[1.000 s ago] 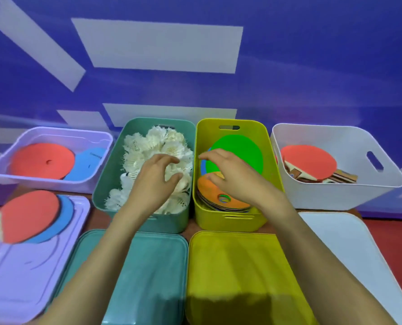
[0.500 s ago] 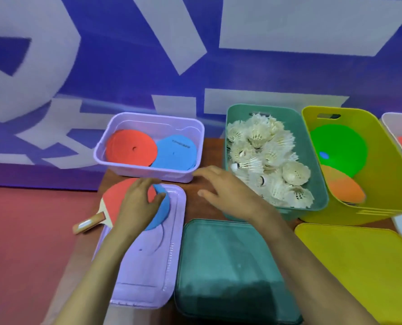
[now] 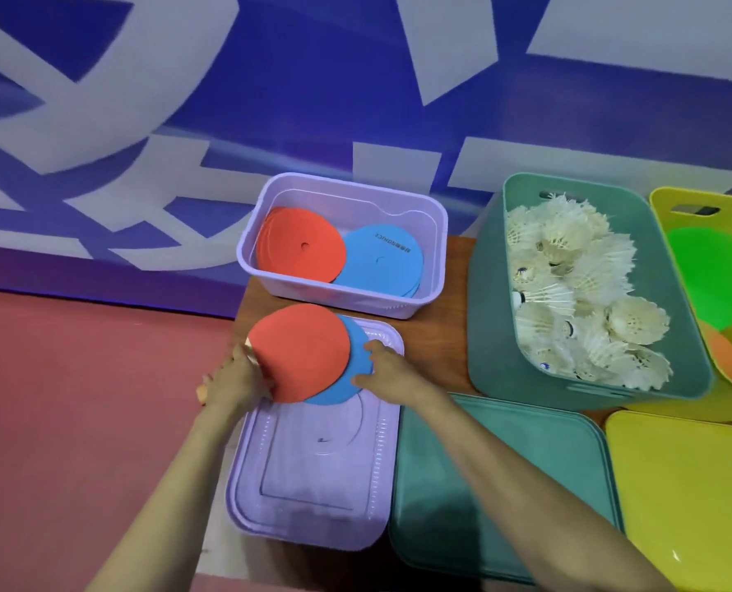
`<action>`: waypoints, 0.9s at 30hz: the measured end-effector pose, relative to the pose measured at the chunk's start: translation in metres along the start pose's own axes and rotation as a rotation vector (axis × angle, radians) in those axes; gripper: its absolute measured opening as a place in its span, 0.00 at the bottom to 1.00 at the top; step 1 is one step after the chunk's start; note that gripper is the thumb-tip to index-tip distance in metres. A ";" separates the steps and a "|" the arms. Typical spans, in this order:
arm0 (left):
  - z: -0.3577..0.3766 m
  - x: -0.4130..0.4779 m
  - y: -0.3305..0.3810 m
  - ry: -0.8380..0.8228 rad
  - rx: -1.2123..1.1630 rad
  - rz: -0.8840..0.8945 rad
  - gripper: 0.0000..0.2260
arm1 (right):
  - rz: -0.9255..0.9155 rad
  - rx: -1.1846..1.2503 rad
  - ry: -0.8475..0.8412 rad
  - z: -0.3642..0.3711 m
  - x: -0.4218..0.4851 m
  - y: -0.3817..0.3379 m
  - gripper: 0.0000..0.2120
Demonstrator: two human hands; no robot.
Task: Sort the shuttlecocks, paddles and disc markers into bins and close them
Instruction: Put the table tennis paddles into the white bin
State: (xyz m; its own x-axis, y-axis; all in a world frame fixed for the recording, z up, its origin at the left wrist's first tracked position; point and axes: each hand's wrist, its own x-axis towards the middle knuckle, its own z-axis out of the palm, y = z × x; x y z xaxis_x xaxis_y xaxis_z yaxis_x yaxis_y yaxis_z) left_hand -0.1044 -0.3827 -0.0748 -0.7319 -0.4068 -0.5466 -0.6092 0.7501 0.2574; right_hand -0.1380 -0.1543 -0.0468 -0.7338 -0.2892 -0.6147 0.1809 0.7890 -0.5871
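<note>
A red paddle (image 3: 300, 352) lies on a blue disc marker (image 3: 358, 365), both on the far end of the purple lid (image 3: 313, 472). My left hand (image 3: 234, 380) grips the paddle's handle at the lid's left edge; only the handle's tip shows. My right hand (image 3: 383, 365) pinches the blue disc marker's right edge with curled fingers. Behind them, the purple bin (image 3: 437, 232) holds a red disc marker (image 3: 300, 245) and blue disc markers (image 3: 381, 258). The teal bin (image 3: 488, 335) is full of white shuttlecocks (image 3: 578, 288).
A yellow bin (image 3: 663, 202) at the right edge holds green (image 3: 714, 275) and orange (image 3: 729, 356) disc markers. A teal lid (image 3: 484, 484) and a yellow lid (image 3: 689, 497) lie in front. The brown table ends just left of the purple lid, above red floor.
The view has swung left. My left hand slid off the paddle's face to its handle. My right hand moved left from the table onto the blue disc marker's edge.
</note>
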 end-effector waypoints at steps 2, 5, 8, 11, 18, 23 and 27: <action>-0.003 0.008 -0.009 -0.027 -0.078 0.011 0.33 | 0.034 0.108 0.006 0.009 0.010 -0.006 0.31; -0.007 0.014 -0.023 -0.054 -0.235 0.096 0.41 | 0.063 0.194 0.046 0.020 0.020 -0.015 0.29; -0.006 0.007 -0.029 -0.009 -0.267 0.208 0.39 | 0.064 0.270 0.133 0.029 0.028 -0.020 0.25; -0.003 0.002 -0.031 0.083 -0.228 0.269 0.27 | 0.064 0.338 0.159 0.032 0.025 -0.021 0.29; -0.012 -0.036 -0.007 0.227 -0.416 0.385 0.17 | -0.194 0.437 0.403 0.011 -0.006 -0.012 0.27; -0.033 -0.075 0.044 0.158 -0.864 0.554 0.13 | -0.397 0.454 0.689 -0.039 -0.050 -0.027 0.26; -0.044 -0.113 0.097 0.066 -0.970 0.700 0.11 | -0.483 0.476 0.869 -0.092 -0.091 -0.026 0.26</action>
State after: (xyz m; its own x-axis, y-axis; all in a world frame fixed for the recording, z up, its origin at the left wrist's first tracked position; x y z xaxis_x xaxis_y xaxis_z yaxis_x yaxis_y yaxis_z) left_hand -0.0943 -0.2871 0.0474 -0.9934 -0.1139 -0.0136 -0.0279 0.1249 0.9918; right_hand -0.1365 -0.0987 0.0731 -0.9719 0.1162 0.2045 -0.1521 0.3525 -0.9234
